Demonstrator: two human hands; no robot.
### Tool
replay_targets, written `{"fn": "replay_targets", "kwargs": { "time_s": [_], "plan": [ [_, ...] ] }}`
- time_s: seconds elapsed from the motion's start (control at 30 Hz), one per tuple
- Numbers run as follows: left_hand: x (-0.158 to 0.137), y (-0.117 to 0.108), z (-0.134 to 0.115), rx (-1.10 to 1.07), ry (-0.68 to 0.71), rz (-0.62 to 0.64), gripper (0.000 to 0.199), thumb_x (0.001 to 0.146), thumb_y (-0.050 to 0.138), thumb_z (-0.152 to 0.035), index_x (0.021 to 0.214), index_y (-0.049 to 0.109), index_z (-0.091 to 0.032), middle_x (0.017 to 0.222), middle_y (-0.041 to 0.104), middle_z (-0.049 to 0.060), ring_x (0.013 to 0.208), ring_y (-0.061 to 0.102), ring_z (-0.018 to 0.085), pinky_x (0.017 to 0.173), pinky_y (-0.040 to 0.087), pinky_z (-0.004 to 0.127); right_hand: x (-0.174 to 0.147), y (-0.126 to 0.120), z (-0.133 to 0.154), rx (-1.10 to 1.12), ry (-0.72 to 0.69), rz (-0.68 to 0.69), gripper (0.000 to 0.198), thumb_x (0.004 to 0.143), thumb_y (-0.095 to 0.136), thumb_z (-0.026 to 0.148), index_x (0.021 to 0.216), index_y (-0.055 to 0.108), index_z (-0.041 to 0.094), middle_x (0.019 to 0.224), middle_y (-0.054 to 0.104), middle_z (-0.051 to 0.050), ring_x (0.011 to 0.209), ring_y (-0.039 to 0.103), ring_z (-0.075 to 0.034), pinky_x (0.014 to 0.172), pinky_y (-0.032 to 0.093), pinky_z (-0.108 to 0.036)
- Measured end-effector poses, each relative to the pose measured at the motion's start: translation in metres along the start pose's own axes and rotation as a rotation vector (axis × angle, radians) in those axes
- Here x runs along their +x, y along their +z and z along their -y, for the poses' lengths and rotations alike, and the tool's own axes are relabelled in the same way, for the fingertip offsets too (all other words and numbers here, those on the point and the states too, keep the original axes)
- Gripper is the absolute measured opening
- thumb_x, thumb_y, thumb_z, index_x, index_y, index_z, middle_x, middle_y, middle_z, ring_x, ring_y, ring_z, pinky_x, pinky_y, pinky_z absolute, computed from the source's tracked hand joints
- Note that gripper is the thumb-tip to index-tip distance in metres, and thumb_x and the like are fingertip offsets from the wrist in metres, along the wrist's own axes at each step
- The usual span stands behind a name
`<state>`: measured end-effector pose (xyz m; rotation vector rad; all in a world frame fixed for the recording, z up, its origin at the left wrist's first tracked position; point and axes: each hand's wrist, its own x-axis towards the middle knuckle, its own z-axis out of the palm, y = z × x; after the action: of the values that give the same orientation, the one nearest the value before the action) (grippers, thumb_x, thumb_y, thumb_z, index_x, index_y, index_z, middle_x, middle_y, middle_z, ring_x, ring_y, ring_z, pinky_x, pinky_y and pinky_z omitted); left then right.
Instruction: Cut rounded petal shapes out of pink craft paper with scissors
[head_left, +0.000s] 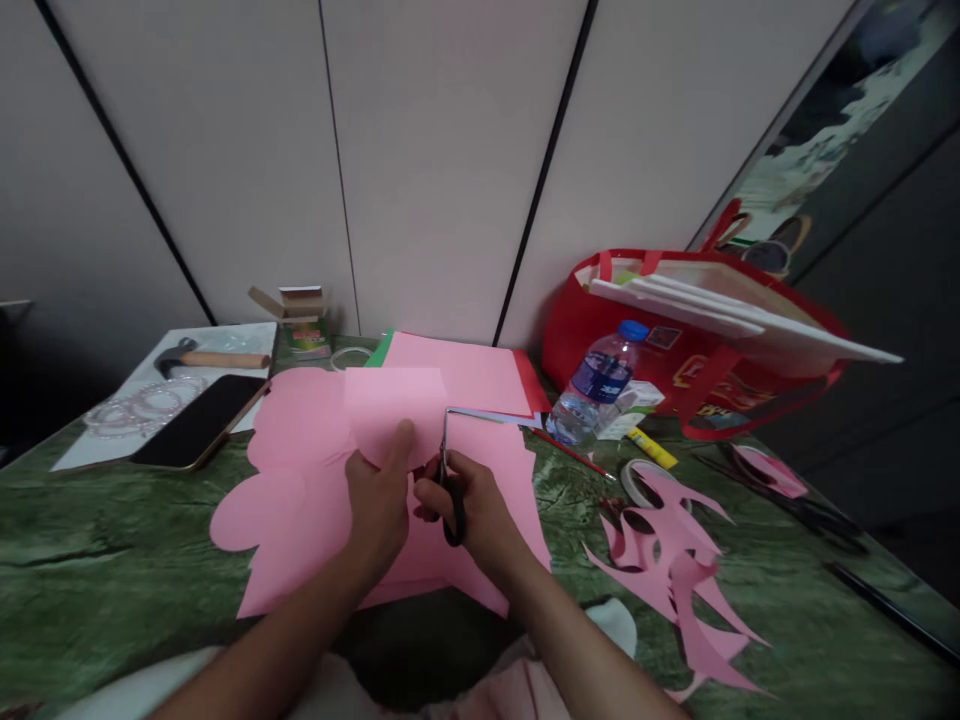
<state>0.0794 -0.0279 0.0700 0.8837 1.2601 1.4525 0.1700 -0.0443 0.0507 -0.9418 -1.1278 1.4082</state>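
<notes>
My left hand (pixel 381 495) pinches a small light-pink sheet of paper (pixel 394 400) by its lower edge, thumb on top. In my right hand (pixel 476 505) is a pair of scissors (pixel 453 510) with dark handles, fingers in the loops. The scissor blades point away from me, beside the right edge of the small sheet. Whether they bite into the paper is not clear. Beneath both hands lies a large pink paper cutout (pixel 300 510) with a scalloped left edge. Behind it rests a stack of coloured sheets (pixel 465 370), pink on top, with green and red edges showing.
Pink paper scraps (pixel 675 570) lie at the right, near a tape roll (pixel 637 485), glue stick (pixel 652 447) and red pencil (pixel 577 455). A water bottle (pixel 596 385) leans before a red bag (pixel 570 310). At left are a phone (pixel 202 420), hammer (pixel 217 358) and opened box (pixel 306 330).
</notes>
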Motion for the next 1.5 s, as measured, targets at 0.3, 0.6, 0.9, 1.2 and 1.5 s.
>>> {"fn": "replay_targets", "kwargs": {
  "time_s": [0.3,0.6,0.9,1.2,1.5],
  "plan": [
    [0.001,-0.013,-0.014,0.216,0.059,0.138,0.021,0.065,0.065,-0.031,0.055,0.058,-0.014,0.048,0.059,-0.001,0.044,0.055,0.012,0.04,0.043,0.021,-0.008,-0.004,0.005,-0.022,0.049,0.112,0.028,0.061,0.073,0.033,0.067,0.051,0.017,0.064,0.053,0.004,0.054,0.048,-0.01,0.055,0.038,-0.025],
    [-0.005,-0.028,-0.017,0.265,0.025,0.177,0.023,0.066,0.063,-0.029,0.05,0.055,-0.016,0.043,0.056,-0.002,0.041,0.051,0.011,0.04,0.041,0.021,-0.013,-0.001,0.007,0.006,0.021,0.198,0.031,0.062,0.073,0.039,0.075,0.053,0.019,0.071,0.055,0.001,0.065,0.048,-0.013,0.06,0.038,-0.026],
    [-0.014,-0.025,-0.029,0.321,0.014,0.151,0.03,0.063,0.065,-0.03,0.04,0.051,-0.018,0.035,0.05,-0.003,0.037,0.048,0.011,0.039,0.039,0.022,-0.016,0.003,0.013,0.021,-0.051,0.19,0.037,0.061,0.073,0.044,0.073,0.048,0.019,0.067,0.055,0.0,0.062,0.047,-0.013,0.055,0.035,-0.025],
    [-0.016,-0.025,-0.031,0.36,-0.002,0.143,0.029,0.063,0.065,-0.031,0.039,0.055,-0.017,0.032,0.052,-0.002,0.034,0.048,0.013,0.038,0.04,0.023,-0.017,0.0,0.011,-0.013,-0.019,0.174,0.038,0.058,0.075,0.041,0.074,0.048,0.02,0.064,0.053,0.003,0.056,0.046,-0.012,0.055,0.035,-0.026],
    [-0.015,-0.025,-0.024,0.37,-0.014,0.165,0.028,0.061,0.066,-0.036,0.043,0.057,-0.016,0.034,0.052,-0.001,0.038,0.051,0.014,0.037,0.041,0.024,-0.017,0.005,0.015,0.077,-0.049,0.15,0.039,0.06,0.074,0.039,0.068,0.041,0.021,0.06,0.052,0.004,0.057,0.055,-0.014,0.054,0.039,-0.026]
  ]
}}
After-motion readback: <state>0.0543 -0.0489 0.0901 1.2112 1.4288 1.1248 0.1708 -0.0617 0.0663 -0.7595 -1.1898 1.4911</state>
